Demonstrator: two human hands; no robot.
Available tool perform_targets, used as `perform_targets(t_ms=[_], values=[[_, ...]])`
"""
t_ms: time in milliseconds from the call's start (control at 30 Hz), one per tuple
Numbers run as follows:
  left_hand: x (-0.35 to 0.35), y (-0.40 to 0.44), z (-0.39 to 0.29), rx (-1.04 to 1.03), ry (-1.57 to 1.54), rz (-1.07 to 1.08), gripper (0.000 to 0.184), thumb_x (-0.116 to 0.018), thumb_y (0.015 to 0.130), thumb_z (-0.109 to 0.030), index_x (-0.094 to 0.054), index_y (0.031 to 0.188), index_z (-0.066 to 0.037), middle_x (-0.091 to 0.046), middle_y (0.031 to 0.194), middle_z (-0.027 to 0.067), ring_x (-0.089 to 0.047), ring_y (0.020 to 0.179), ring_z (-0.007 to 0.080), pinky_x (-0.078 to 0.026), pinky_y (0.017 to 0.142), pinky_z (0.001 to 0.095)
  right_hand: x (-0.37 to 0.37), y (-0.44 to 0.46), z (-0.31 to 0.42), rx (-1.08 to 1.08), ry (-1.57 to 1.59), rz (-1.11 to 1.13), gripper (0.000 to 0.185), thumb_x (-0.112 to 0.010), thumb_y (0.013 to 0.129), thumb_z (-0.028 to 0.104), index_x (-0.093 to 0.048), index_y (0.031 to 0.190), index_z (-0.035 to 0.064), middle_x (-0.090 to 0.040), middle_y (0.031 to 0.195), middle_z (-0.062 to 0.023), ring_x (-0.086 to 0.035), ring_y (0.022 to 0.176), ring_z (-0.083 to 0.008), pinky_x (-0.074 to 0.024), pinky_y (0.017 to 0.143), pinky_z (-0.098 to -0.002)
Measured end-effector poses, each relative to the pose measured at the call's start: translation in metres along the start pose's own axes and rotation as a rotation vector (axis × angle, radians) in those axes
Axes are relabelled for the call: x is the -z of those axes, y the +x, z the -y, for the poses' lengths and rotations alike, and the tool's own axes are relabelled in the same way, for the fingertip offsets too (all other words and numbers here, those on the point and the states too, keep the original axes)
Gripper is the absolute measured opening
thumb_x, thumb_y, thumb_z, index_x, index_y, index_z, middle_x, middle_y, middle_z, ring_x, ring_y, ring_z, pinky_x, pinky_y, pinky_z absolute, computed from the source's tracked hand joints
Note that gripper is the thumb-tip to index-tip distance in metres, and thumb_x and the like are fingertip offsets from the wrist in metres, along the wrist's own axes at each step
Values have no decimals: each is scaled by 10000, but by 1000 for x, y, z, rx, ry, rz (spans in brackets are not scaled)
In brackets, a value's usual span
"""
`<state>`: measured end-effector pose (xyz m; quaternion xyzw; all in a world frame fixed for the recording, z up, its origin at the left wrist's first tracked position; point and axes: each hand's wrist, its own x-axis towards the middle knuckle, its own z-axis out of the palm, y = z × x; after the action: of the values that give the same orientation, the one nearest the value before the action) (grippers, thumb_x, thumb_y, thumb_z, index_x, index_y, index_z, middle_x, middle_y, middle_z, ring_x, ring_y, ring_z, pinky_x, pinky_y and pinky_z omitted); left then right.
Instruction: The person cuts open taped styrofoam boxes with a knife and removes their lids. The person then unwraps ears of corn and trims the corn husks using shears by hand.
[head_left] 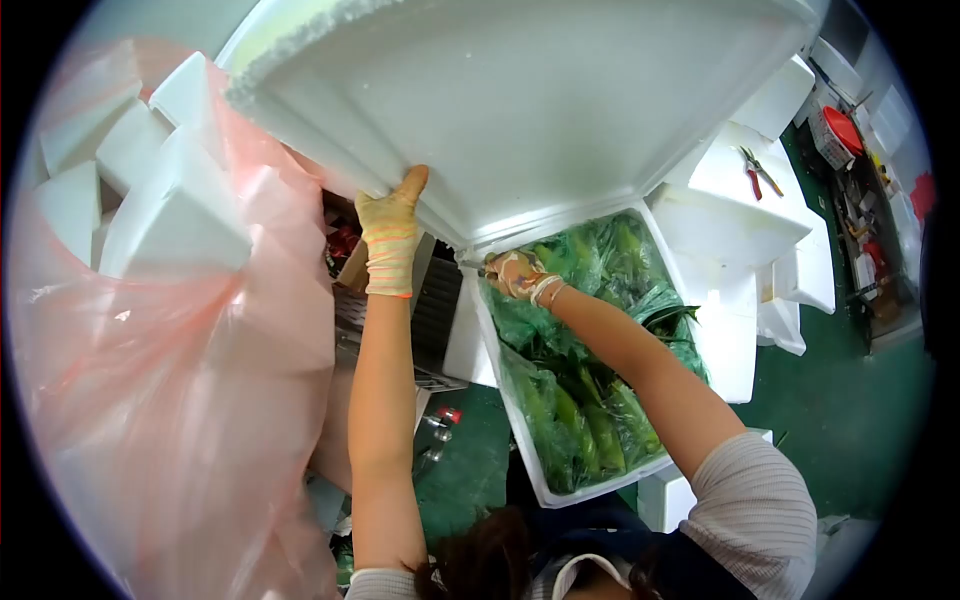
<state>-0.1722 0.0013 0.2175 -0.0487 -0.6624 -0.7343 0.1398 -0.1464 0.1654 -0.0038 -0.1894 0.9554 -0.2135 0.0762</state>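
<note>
A large white foam lid (pixel 540 110) is tilted up at the top of the head view. My left hand (pixel 392 222), in a pale work glove, grips its lower left edge, thumb on the inner face and fingers hidden behind. Below the lid stands a white foam box (pixel 527 462) holding green leafy produce (pixel 590 415) in clear and green plastic wrapping (pixel 520 318). At the box's far left corner is my gloved right hand (pixel 520 277), fingers curled in close to the rim and the wrapping. What those fingers hold is hard to make out.
A pink translucent bag (pixel 250 350) full of white foam pieces fills the left. Red-handled pruning shears (pixel 755 175) lie on white foam boxes (pixel 730 230) at right. A plastic bottle (pixel 440 425) is on the green floor. A red basin (pixel 843 130) sits far right.
</note>
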Motion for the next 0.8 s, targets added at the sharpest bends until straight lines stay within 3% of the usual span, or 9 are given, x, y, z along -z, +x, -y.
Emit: perform_targets(t_ms=[67, 133, 233, 367, 433, 467, 600, 733, 800], values=[[-8, 0, -4, 4, 19, -65, 387, -778, 693, -132, -548, 951, 40, -610, 873, 76, -559, 752, 165, -477, 681, 301, 38, -6, 21, 14, -96, 236, 310, -453, 869, 271, -619, 1062, 95, -628, 1044, -66, -575, 1029, -168, -426, 944, -280], [-3, 11, 18, -176, 197, -67, 388, -757, 695, -98, -569, 998, 54, -607, 893, 78, -557, 789, 163, -469, 723, 297, -16, 21, -13, 114, 15, 96, 326, -463, 870, 270, -601, 1105, 93, -630, 1066, -86, -594, 1011, -216, -447, 934, -322], [-3, 6, 10, -113, 89, -12, 394, -735, 698, -58, -573, 1040, 54, -603, 924, 69, -558, 816, 165, -462, 757, 297, 14, 27, 10, 0, -176, -3, 329, -489, 859, 260, -614, 1095, 70, -643, 1063, -96, -633, 944, -287, -492, 848, -370], [-13, -8, -6, -43, -86, -29, 375, -736, 683, -40, -581, 1017, 29, -600, 921, 64, -556, 830, 177, -453, 786, 316, 28, 15, -6, -79, -259, 60, 268, -495, 855, 229, -637, 1005, 59, -630, 1091, -121, -627, 951, -274, -503, 789, -391], [-15, -8, -5, -7, -78, -49, 378, -738, 678, -39, -579, 1014, 26, -600, 921, 63, -555, 833, 181, -451, 789, 318, 45, 19, -16, 79, -179, 256, 270, -507, 853, 253, -649, 985, 66, -644, 1054, -103, -645, 875, -267, -516, 753, -370], [-14, -6, -6, 20, -67, -67, 380, -740, 674, -39, -577, 1011, 22, -599, 920, 62, -555, 836, 184, -449, 793, 320, 42, 18, -10, 430, -819, 258, 250, -516, 850, 253, -655, 948, 70, -650, 995, -89, -646, 797, -236, -524, 702, -341], [-17, -3, -10, -3, -21, -93, 403, -742, 672, -39, -563, 1028, 23, -602, 922, 71, -556, 835, 196, -451, 787, 322, -24, 44, -5, 396, -890, -110, 140, -469, 846, 196, -558, 791, 102, -575, 798, -57, -581, 676, -199, -487, 593, -320], [-9, -7, -10, 46, 26, -110, 402, -740, 673, -41, -560, 1026, 25, -604, 924, 75, -558, 840, 198, -454, 787, 325, -35, 46, -72, 521, -1639, -458, 210, -422, 841, 138, -460, 635, 133, -499, 601, -26, -516, 555, -162, -450, 484, -300], [-12, -9, -10, 52, 34, -87, 412, -741, 674, -46, -554, 1033, 28, -603, 930, 79, -560, 836, 201, -457, 791, 329, -13, 28, -99, 403, -1520, -321, 228, -413, 842, 165, -466, 622, 139, -499, 578, -26, -515, 546, -159, -451, 478, -302]])
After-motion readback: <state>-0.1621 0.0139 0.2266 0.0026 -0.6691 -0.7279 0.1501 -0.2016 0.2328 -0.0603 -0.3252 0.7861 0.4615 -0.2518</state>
